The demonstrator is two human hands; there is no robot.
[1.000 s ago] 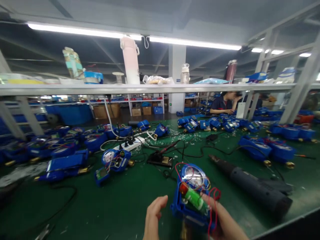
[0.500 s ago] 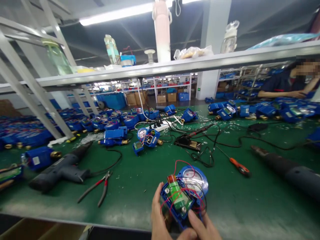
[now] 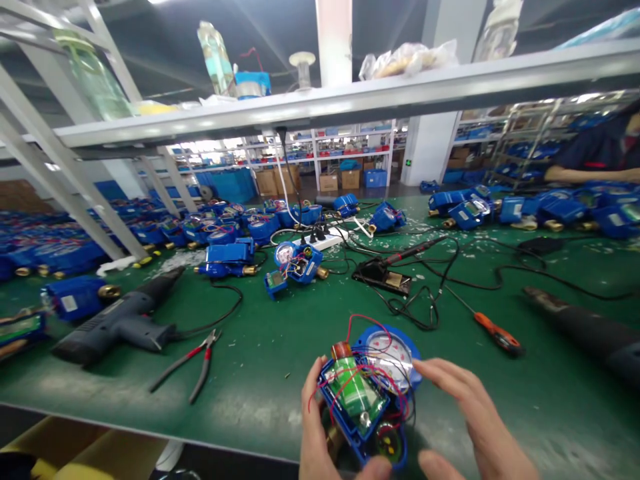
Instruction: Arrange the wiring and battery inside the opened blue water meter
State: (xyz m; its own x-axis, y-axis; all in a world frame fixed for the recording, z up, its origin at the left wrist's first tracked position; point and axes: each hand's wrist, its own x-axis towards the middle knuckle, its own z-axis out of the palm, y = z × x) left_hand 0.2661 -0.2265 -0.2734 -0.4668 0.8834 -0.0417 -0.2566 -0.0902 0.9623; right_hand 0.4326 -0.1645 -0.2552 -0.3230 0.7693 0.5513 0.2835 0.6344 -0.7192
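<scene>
The right hand [image 3: 475, 420] has just been lifted off the meter [image 3: 367, 393]: half a second ago its thumb was pressed on the near corner of the blue housing, and now the fingers are spread wide and flat beside the dial, with only the thumb tip low by the meter's near end. So the meter is now carried by the left hand [image 3: 315, 427] alone, curled around its left edge and underside, thumb on the rim. The grip has been passed over, and the right hand is freed for something else.

The meter is held low over the near edge of the desk [image 3: 250, 373], its open face turned up at the camera. Its long axis runs from near-left to far-right: the round dial points away, the open end with the green cell [image 3: 354, 392] and red wires [image 3: 360, 320] lies nearer. The pliers [image 3: 193, 363] and the screwdriver [image 3: 493, 333] lie untouched on either side.
</scene>
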